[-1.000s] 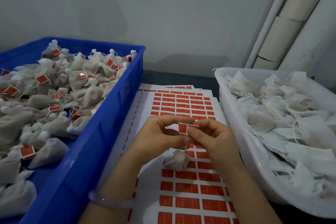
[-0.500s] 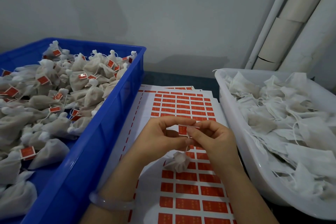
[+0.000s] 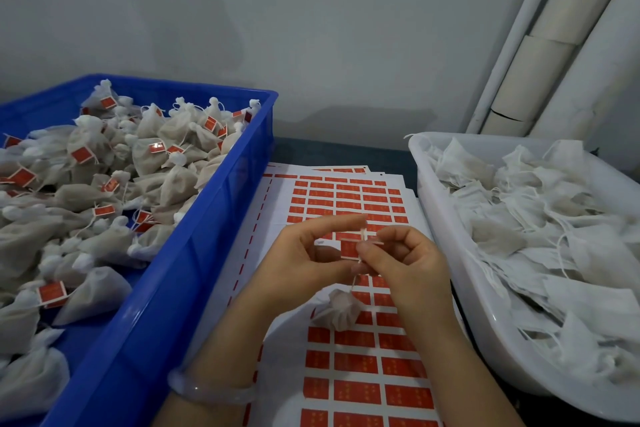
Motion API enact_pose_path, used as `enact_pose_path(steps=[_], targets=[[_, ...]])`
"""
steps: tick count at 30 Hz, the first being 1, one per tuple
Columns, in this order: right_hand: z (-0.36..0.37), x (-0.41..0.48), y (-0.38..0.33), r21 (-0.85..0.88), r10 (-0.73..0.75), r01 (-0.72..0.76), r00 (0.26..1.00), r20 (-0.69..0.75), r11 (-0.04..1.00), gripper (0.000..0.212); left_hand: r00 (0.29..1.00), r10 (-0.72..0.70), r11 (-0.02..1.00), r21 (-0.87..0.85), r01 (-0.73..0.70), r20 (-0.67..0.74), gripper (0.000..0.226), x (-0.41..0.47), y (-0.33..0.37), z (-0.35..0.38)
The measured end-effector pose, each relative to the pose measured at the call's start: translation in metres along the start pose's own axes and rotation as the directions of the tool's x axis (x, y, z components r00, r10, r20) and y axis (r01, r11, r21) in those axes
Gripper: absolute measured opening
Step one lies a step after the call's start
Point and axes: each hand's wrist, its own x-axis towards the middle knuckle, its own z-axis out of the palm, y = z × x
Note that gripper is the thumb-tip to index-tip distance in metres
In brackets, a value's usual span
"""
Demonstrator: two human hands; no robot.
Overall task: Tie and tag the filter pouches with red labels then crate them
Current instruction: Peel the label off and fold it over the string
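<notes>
Ideally, with left hand point(image 3: 304, 253) pinching the red label point(image 3: 349, 249) and right hand point(image 3: 405, 260) pinching the string point(image 3: 363, 231) against it, the fold closes squarely, sticky halves meeting evenly.

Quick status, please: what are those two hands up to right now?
Left hand and right hand both pinching red label. Tied pouch dangling beneath, above label sheets. Blue crate alongside left, path looks open.
</notes>
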Motion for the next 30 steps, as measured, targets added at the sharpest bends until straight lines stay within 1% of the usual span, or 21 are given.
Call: enact_pose_path(steps=[3,6,9,15,16,17,20,22,26,30], targets=[[-0.0005,-0.0017,-0.0032,0.003,-0.045,0.045,0.999,-0.017,0.999,0.018,0.998,-0.028,0.999,-0.017,0.027,-0.050,0.062,0.0005,0.0003,-0.0001],[-0.0005,-0.0028,-0.0049,-0.015,-0.081,0.081,0.997,0.011,0.997,0.017,0.993,-0.035,0.999,0.012,0.037,-0.109,0.051,0.0012,0.0003,0.0019],[-0.0009,-0.0024,-0.0052,-0.028,-0.094,0.095,0.995,0.033,0.995,0.016,0.989,-0.042,0.998,0.032,0.047,-0.139,0.042,0.0017,-0.0007,0.0030],[-0.0010,-0.0016,-0.0061,-0.036,-0.095,0.097,0.994,0.057,0.995,0.009,0.985,-0.079,0.996,-0.062,0.070,-0.155,0.037,0.0027,0.0023,-0.0004],[-0.0008,-0.0017,-0.0063,-0.029,-0.094,0.096,0.994,0.060,0.995,0.011,0.983,-0.079,0.995,-0.071,0.068,-0.165,0.036,0.0029,0.0027,-0.0003],[-0.0007,-0.0019,-0.0066,-0.027,-0.093,0.095,0.994,0.065,0.995,0.013,0.982,-0.077,0.995,-0.075,0.065,-0.175,0.035,0.0029,0.0032,0.0000],[-0.0009,-0.0011,-0.0051,-0.040,-0.085,0.089,0.993,0.084,0.995,0.005,0.977,-0.065,0.997,-0.055,0.055,-0.205,0.033,0.0025,0.0033,0.0010],[-0.0003,-0.0013,-0.0029,-0.045,-0.076,0.080,0.993,0.092,0.996,0.005,0.974,-0.048,0.999,-0.036,0.041,-0.223,0.032,0.0019,0.0031,0.0019],[0.0021,-0.0022,-0.0014,-0.062,-0.072,0.078,0.992,0.104,0.995,0.006,0.976,-0.006,1.000,-0.017,0.003,-0.216,0.032,0.0017,0.0026,0.0019],[0.0027,-0.0022,-0.0016,-0.046,-0.054,0.060,0.991,0.124,0.997,0.005,0.983,-0.034,0.999,-0.035,0.028,-0.183,0.035,0.0020,0.0021,0.0006]])
